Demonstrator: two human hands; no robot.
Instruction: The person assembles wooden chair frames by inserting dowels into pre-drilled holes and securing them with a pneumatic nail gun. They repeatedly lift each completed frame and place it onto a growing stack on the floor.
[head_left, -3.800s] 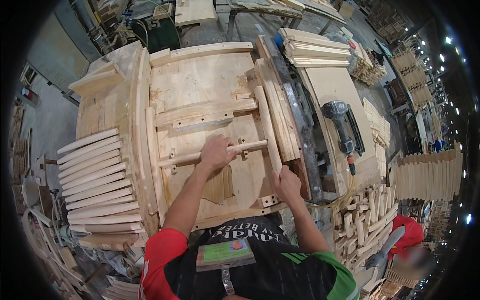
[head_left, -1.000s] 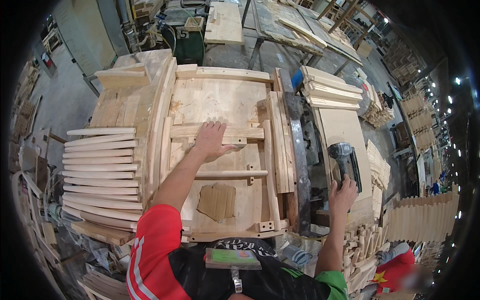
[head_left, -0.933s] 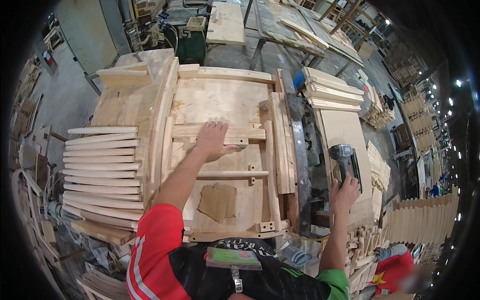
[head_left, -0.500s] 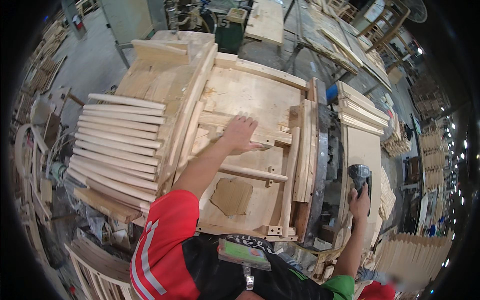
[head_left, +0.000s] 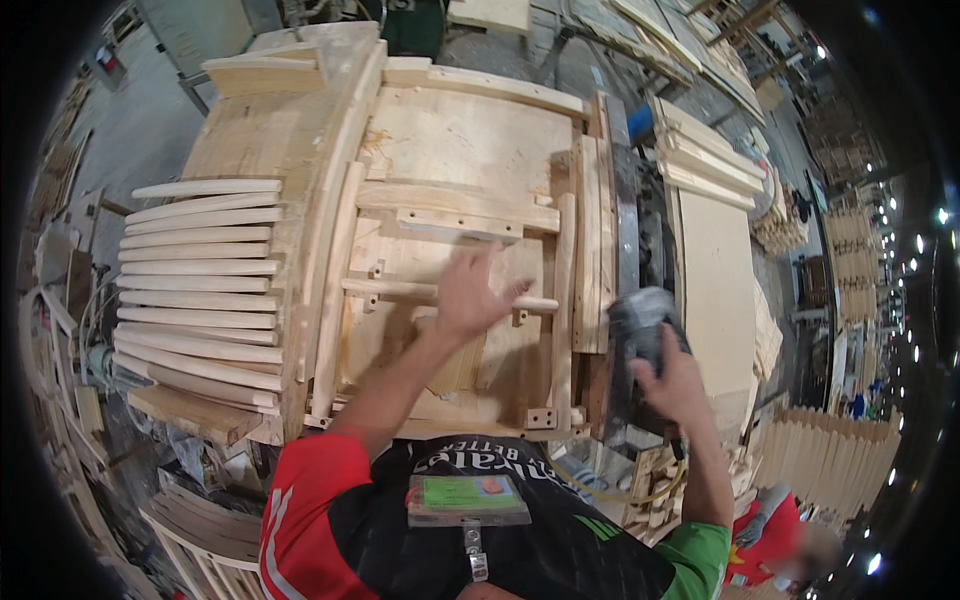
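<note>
My left hand [head_left: 472, 300] hovers over a wooden frame, fingers apart and slightly blurred, holding nothing. The frame has two side posts [head_left: 565, 290], a wide rail [head_left: 400, 198] and a thin rod [head_left: 395, 289] between them. Against the wide rail lies a narrow strip with holes [head_left: 470, 222]. My right hand [head_left: 678, 385] is closed round a dark nail gun [head_left: 645, 325], smeared by motion, just right of the frame. A yellow hose [head_left: 600, 492] curves below it. Under my left forearm, a piece of cardboard [head_left: 465, 362] is partly hidden.
The frame lies on a wooden jig board [head_left: 470, 120] with raised edges. Several curved slats [head_left: 200, 268] are laid in a row at the left. Wood strips [head_left: 705, 150] lie on a side board [head_left: 715, 290] at the right. Another person [head_left: 775, 535] is at the lower right.
My left hand has left the wide rail and come toward me. My right hand has swung the nail gun left, closer to the frame. The view has shifted slightly.
</note>
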